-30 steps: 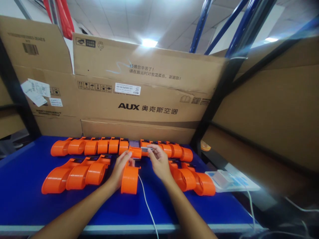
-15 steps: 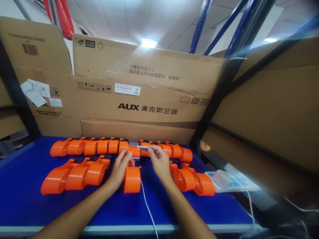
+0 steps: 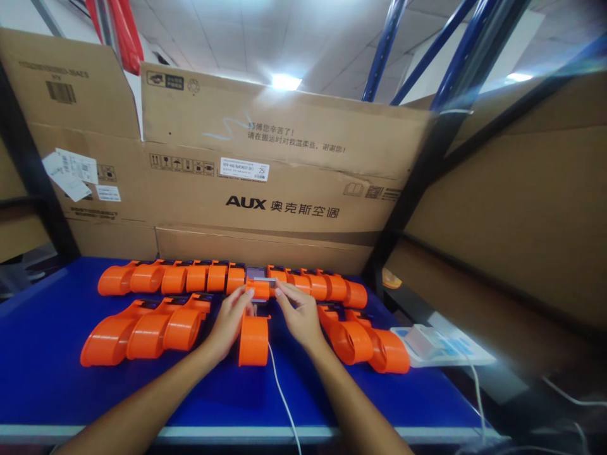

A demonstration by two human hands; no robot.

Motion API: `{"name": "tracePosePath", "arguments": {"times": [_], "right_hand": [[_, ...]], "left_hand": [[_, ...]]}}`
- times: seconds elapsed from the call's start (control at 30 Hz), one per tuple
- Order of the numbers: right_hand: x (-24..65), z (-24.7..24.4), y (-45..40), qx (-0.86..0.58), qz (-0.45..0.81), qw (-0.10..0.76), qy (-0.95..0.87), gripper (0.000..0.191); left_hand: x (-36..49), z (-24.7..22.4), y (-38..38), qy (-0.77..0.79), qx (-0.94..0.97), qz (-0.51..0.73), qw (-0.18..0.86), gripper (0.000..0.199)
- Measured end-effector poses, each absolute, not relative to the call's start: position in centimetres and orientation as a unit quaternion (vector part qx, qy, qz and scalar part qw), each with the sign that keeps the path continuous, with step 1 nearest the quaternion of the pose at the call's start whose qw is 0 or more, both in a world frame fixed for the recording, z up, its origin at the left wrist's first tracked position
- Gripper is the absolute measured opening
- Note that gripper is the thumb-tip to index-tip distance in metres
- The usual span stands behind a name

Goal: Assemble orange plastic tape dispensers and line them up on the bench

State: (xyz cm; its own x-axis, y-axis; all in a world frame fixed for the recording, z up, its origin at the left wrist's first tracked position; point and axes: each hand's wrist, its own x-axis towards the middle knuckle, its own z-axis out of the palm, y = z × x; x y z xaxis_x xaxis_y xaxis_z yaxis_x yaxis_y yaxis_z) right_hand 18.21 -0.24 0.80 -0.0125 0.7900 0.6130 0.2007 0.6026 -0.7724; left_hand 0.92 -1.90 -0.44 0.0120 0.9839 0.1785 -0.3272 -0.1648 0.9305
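Observation:
My left hand (image 3: 233, 316) is closed on an orange plastic piece (image 3: 258, 290), thumb on its near side. Just below the fingers is a wide curved orange band (image 3: 253, 341); whether it belongs to the same piece I cannot tell. A thin silvery strip (image 3: 263, 280) lies along the top of the held piece, its right end pinched between the thumb and finger of my right hand (image 3: 300, 311). Behind the hands, a flat greyish object (image 3: 256, 272) is mostly covered. A white cable (image 3: 281, 385) runs from beside the band to the front edge.
Rows of similar orange pieces with dark tops stand on the blue table (image 3: 156, 398), both left (image 3: 111, 332) and right (image 3: 391, 351). A white tray (image 3: 465, 355) holds a pale box (image 3: 423, 341). Cardboard (image 3: 284, 170) walls the back; a dark post (image 3: 412, 183) rises at right.
My right hand has moved left with the silvery strip, which now lies farther over the held orange piece. My left hand keeps its hold; the view has shifted slightly.

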Motion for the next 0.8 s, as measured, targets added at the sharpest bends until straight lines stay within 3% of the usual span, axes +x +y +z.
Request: {"name": "tracePosePath", "arguments": {"times": [0.5, 0.67, 0.8], "right_hand": [[17.1, 0.2, -0.4, -0.395, 0.249, 0.516, -0.718, 0.044], [16.9, -0.2, -0.3, -0.372, 0.179, 0.427, -0.804, 0.037], [15.9, -0.6, -0.1, -0.295, 0.084, 0.323, -0.895, 0.018]], "left_hand": [[1.1, -1.1, -1.3, 0.347, 0.414, 0.621, 0.567, 0.041], [0.5, -0.5, -1.4, 0.320, 0.394, 0.629, 0.588, 0.043], [0.1, -0.6, -1.3, 0.304, 0.407, 0.625, 0.593, 0.041]]}}
